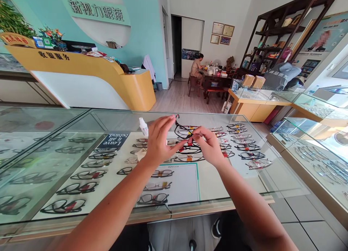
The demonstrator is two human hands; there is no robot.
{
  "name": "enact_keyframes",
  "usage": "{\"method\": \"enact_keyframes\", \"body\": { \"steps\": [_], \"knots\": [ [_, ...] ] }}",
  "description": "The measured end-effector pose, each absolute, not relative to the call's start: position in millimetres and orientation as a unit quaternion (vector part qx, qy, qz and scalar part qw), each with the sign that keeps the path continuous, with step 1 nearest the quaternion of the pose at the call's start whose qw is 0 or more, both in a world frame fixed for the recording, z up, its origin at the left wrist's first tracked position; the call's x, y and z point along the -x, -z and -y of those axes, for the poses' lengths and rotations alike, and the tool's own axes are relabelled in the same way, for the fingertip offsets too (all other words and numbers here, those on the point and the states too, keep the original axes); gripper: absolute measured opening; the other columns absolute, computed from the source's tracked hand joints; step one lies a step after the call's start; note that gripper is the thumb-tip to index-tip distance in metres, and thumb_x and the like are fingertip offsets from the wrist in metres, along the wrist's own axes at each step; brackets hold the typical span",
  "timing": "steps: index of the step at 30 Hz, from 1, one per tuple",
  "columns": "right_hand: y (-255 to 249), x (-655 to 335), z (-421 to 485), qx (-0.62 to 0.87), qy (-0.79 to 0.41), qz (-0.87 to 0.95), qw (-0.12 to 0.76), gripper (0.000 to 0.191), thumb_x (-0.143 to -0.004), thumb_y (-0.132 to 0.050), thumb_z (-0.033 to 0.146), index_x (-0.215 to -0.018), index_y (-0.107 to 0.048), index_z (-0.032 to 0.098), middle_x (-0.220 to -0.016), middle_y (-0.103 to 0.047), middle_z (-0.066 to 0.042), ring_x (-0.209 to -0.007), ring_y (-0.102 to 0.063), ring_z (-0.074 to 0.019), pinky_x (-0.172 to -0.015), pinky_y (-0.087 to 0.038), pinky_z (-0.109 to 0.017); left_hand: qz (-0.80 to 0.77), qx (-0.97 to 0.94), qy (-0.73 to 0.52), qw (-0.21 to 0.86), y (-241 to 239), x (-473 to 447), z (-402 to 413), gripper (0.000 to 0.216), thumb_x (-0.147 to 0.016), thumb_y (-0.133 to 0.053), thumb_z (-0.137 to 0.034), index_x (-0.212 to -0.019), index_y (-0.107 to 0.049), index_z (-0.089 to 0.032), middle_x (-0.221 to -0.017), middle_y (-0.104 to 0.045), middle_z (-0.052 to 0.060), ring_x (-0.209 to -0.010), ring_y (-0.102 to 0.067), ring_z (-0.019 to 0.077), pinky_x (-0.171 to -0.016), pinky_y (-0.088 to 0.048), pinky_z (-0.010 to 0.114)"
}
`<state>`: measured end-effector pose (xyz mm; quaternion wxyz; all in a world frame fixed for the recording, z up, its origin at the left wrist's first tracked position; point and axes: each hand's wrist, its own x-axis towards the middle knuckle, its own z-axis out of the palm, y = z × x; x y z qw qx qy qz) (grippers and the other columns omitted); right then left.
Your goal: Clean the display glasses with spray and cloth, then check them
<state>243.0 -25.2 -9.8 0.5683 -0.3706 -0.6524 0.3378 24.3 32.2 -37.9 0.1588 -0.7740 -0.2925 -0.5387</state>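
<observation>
Head view: left fingers (166,124), right fingers (197,132) pinch glasses (181,132).

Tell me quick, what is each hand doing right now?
Left hand: pinching the black glasses.
Right hand: gripping the same glasses.

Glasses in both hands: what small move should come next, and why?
Perhaps fold the raised temple down with the left hand: it sticks up by that hand, while the right hand pinches the glasses above the counter.
</observation>
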Motion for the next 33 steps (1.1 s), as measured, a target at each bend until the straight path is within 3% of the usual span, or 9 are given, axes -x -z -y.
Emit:
{"method": "enact_keyframes", "body": {
  "steps": [6,9,12,14,19,27,33],
  "knots": [
    [11,-246,24,0.379,-0.316,0.675,0.548,0.018,-0.102,-0.060,0.030,-0.086,-0.068,0.026,-0.084,-0.077,0.000,-0.085,-0.068,-0.0217,-0.086,-0.052,-0.038,0.274,0.769,0.550,0.176,37,-26,-30,0.070,-0.093,-0.090,-0.050,-0.153,-0.060,-0.028,-0.137,-0.080,0.014,-0.125,-0.076,0.0345,-0.110,-0.057,0.049],
    [12,-247,26,0.397,-0.254,0.676,0.567,0.011,-0.100,-0.066,0.035,-0.105,-0.071,0.027,-0.106,-0.081,-0.004,-0.104,-0.073,-0.0253,-0.098,-0.055,-0.042,0.288,0.744,0.580,0.166,37,-28,-28,0.069,-0.091,-0.092,-0.050,-0.150,-0.063,-0.027,-0.134,-0.080,0.013,-0.122,-0.077,0.0333,-0.107,-0.058,0.048],
    [15,-246,28,0.426,-0.150,0.674,0.585,0.031,-0.098,-0.072,0.040,-0.126,-0.067,0.028,-0.131,-0.078,-0.009,-0.126,-0.069,-0.0300,-0.110,-0.054,-0.049,0.323,0.702,0.619,0.139,36,-29,-27,0.066,-0.090,-0.092,-0.051,-0.144,-0.066,-0.025,-0.129,-0.078,0.013,-0.120,-0.075,0.0320,-0.104,-0.060,0.046],
    [18,-243,29,0.439,-0.101,0.666,0.595,0.041,-0.097,-0.076,0.042,-0.133,-0.063,0.027,-0.137,-0.075,-0.012,-0.129,-0.069,-0.0315,-0.111,-0.055,-0.052,0.339,0.679,0.639,0.122,34,-29,-26,0.063,-0.089,-0.093,-0.052,-0.140,-0.067,-0.023,-0.125,-0.077,0.012,-0.118,-0.075,0.0306,-0.099,-0.060,0.044],
    [25,-237,26,0.449,-0.057,0.643,0.618,0.045,-0.098,-0.079,0.047,-0.134,-0.061,0.027,-0.133,-0.075,-0.012,-0.124,-0.073,-0.0300,-0.105,-0.060,-0.050,0.363,0.651,0.661,0.091,33,-30,-24,0.059,-0.089,-0.092,-0.051,-0.135,-0.069,-0.022,-0.120,-0.076,0.010,-0.108,-0.072,0.0260,-0.089,-0.056,0.038],
    [26,-234,24,0.452,-0.059,0.613,0.645,0.043,-0.101,-0.079,0.051,-0.132,-0.062,0.026,-0.129,-0.076,-0.012,-0.119,-0.075,-0.0282,-0.103,-0.063,-0.049,0.379,0.629,0.677,0.057,32,-35,-23,0.057,-0.089,-0.091,-0.049,-0.133,-0.068,-0.022,-0.118,-0.072,0.008,-0.102,-0.070,0.0245,-0.088,-0.054,0.040],
    [-34,-239,28,0.398,0.021,0.636,0.661,0.038,-0.102,-0.079,0.047,-0.131,-0.064,0.028,-0.131,-0.074,-0.011,-0.122,-0.072,-0.0279,-0.095,-0.064,-0.046,0.357,0.648,0.669,0.065,-34,-36,-11,0.055,-0.093,-0.087,-0.047,-0.139,-0.066,-0.025,-0.128,-0.072,0.010,-0.113,-0.070,0.0266,-0.092,-0.056,0.042]
  ]
}}
